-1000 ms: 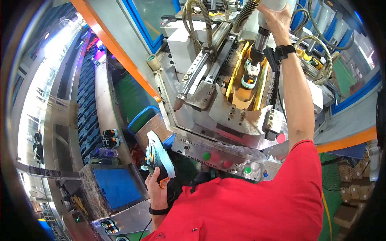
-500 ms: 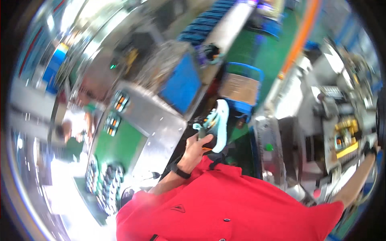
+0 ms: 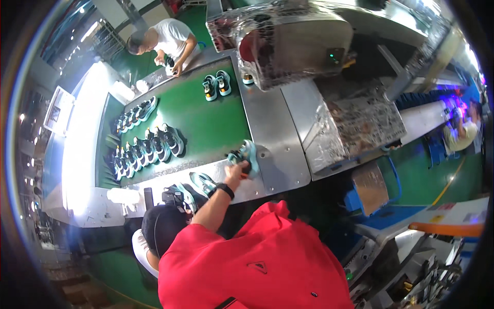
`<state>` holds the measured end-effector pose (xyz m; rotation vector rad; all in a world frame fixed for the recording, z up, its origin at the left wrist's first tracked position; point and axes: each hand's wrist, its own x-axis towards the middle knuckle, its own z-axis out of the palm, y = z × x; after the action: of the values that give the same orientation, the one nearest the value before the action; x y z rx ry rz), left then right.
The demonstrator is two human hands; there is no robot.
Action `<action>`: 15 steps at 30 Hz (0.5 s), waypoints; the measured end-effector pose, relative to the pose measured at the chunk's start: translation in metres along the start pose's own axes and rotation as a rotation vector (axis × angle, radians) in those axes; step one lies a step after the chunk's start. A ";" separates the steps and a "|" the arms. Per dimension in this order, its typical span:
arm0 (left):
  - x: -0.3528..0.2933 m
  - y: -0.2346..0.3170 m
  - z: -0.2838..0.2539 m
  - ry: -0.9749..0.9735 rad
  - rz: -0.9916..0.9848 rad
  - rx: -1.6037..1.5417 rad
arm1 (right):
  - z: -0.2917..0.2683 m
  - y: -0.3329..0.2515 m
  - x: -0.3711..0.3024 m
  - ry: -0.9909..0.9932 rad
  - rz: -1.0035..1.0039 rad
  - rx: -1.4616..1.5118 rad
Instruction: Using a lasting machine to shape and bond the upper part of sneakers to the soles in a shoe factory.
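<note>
My left hand, with a black band on its wrist, reaches over the metal edge of the green conveyor belt. Its fingers are closed around a black and pale-blue sneaker, slightly blurred. A pair of sneakers stands farther up the belt. Toward the left, several more sneakers line up in two rows. Closer to my forearm, a pale sneaker lies on the metal ledge. My right hand is out of view.
A person in a black cap is close by my left arm. Across the belt, another person handles a shoe. A plastic-wrapped machine stands over the belt's far right. A blue cart and an orange bar are to the right.
My view has swung left toward the belt. My left hand has carried the sneaker from over the aisle to the belt's metal edge. My right arm has left the view.
</note>
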<state>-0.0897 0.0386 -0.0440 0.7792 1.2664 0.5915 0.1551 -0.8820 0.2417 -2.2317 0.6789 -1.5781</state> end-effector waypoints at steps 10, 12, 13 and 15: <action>0.138 0.097 -0.023 0.501 0.666 0.657 | 0.032 -0.529 -0.201 -1.008 -0.193 1.396; 0.127 0.095 0.007 0.334 0.625 0.643 | -0.014 -0.622 -0.241 -1.063 -0.457 1.716; 0.095 0.100 0.039 0.147 0.488 0.543 | -0.036 -0.656 -0.253 -1.094 -0.560 1.874; 0.031 0.096 0.092 -0.048 0.688 0.200 | -0.052 -0.660 -0.261 -1.239 -0.463 2.244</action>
<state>0.0091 0.1048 0.0228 1.4072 1.0066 0.9950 0.1615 -0.1865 0.3941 -0.8162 -1.3425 -0.0299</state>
